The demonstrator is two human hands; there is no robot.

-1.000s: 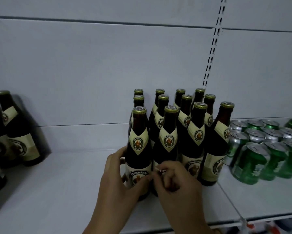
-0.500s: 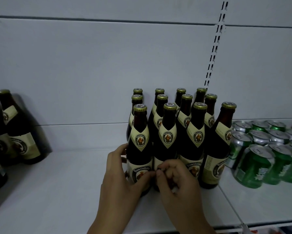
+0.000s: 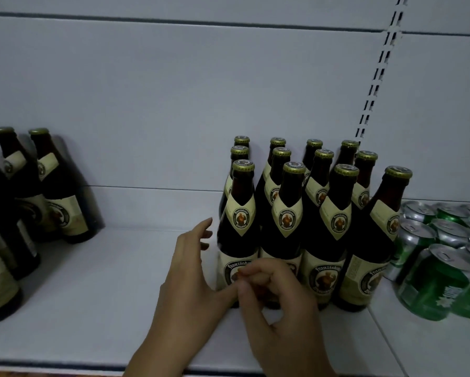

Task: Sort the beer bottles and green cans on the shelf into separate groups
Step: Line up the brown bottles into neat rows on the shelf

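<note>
The bottles (image 3: 304,219) stand packed mid-shelf (image 3: 98,289), cans (image 3: 443,257) just beside them on the right, more bottles (image 3: 51,186) well apart at left. The left hand (image 3: 193,270), grip wide, flanks the front-left bottle (image 3: 240,227); the right hand (image 3: 277,297) curls loosely at its base, holding nothing. The step looks like straightening; next, probably gathering the left bottles.

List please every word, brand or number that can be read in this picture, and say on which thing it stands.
"Franzisk...", cut off by the hands: body label of the front-left beer bottle.
Small ring text on the neck labels: too blurred to read.
Body label of the front-right beer bottle: lettering too blurred to read.
Green cans: white marks, unreadable.
</note>
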